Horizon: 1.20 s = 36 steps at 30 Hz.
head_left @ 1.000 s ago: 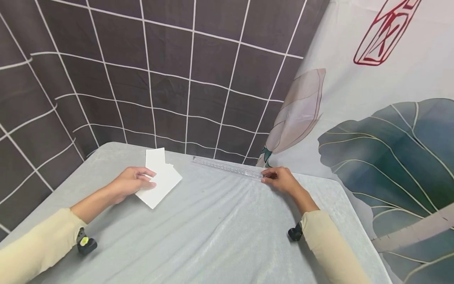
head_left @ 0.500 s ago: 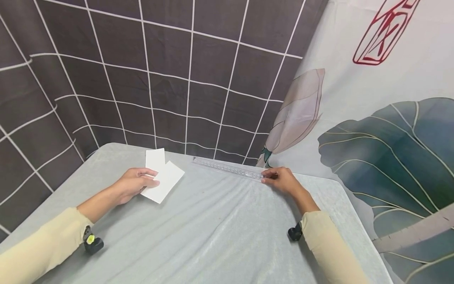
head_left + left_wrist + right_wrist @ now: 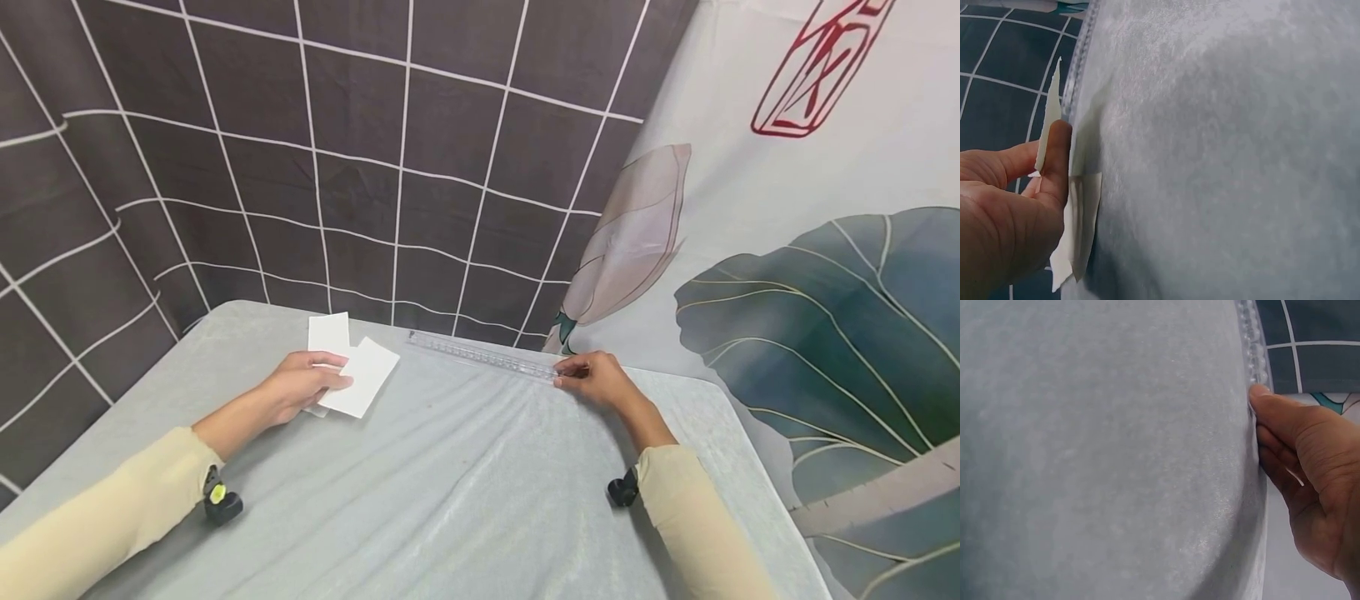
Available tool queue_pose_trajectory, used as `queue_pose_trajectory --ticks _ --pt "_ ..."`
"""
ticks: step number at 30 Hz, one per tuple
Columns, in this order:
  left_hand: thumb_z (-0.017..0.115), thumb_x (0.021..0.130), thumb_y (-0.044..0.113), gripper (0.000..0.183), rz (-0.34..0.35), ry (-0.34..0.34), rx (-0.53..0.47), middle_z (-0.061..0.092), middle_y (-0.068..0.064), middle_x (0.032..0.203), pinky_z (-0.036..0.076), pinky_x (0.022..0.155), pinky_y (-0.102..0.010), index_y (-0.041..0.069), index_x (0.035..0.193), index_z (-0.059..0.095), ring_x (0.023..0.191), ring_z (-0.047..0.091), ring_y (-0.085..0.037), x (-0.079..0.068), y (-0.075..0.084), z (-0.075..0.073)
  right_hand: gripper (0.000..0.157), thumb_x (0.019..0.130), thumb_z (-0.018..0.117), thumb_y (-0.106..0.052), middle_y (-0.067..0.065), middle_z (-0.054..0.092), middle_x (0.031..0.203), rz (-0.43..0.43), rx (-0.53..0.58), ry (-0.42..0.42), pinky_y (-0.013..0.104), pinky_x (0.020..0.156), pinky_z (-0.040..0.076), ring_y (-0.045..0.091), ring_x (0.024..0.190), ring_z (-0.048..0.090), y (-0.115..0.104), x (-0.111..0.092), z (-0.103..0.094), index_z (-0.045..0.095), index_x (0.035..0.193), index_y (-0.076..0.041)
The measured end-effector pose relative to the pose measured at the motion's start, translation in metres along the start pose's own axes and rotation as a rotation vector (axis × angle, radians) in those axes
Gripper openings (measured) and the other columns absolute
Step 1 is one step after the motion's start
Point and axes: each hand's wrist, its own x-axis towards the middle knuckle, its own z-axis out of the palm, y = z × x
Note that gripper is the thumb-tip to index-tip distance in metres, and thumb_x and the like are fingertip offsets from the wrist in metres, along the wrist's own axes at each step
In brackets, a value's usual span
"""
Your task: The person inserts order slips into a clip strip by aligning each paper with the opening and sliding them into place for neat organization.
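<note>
Paper (image 3: 365,379), plain white, rough-edged, clear strip (image 3: 482,356), long, narrow, textured lengthwise

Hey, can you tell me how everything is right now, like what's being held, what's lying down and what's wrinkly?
Left hand: pinching a paper
Held white paper: raised above the table, tilted
Other white papers: lying on the table, partly covered
Right hand: holding the strip's right end
Clear strip: lying along the table's far edge
Grey tablecloth: spread out, wrinkled
Dark grid curtain: hanging, slightly rippled
</note>
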Motion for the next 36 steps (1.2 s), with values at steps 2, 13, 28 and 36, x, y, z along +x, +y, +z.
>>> queue_pose_trajectory --ticks 2,13,28,36 --pt "0.075 0.104 0.008 0.065 0.004 0.006 0.010 0.074 -0.001 0.122 0.063 0.085 -0.015 -0.014 0.159 0.048 0.093 0.070 0.000 0.001 0.001 0.003 0.024 0.097 0.089 -0.014 0.015 0.087 0.106 0.002 0.000 -0.001 0.054 0.100 0.069 0.032 0.104 0.083 0.001 0.001 0.000 0.087 0.117 -0.001" --pt "0.074 0.107 0.009 0.066 0.006 0.054 0.062 0.053 -0.036 0.166 0.061 0.087 -0.013 -0.008 0.165 0.047 0.110 0.071 -0.007 0.007 0.003 0.015 0.022 0.097 0.090 -0.014 0.012 0.086 0.102 0.046 0.001 -0.007 0.047 0.095 0.069 0.020 0.096 0.078 -0.001 0.003 0.000 0.087 0.116 -0.002" --pt "0.071 0.108 0.008 0.070 0.018 0.083 0.045 0.045 -0.036 0.172 0.064 0.104 -0.023 -0.003 0.171 0.040 0.144 0.065 -0.036 0.015 0.006 0.022 0.022 0.095 0.091 -0.014 0.012 0.087 0.104 0.060 -0.001 -0.015 0.049 0.097 0.069 0.023 0.099 0.080 -0.002 0.004 -0.002 0.088 0.113 -0.002" --pt "0.072 0.107 0.006 0.071 0.024 0.080 0.030 0.046 -0.036 0.171 0.061 0.120 -0.039 -0.001 0.171 0.041 0.149 0.063 -0.042 0.022 0.008 0.024 0.023 0.095 0.092 -0.015 0.013 0.087 0.105 0.054 -0.024 -0.015 0.047 0.094 0.069 0.023 0.097 0.079 -0.004 0.004 -0.001 0.088 0.114 -0.002"
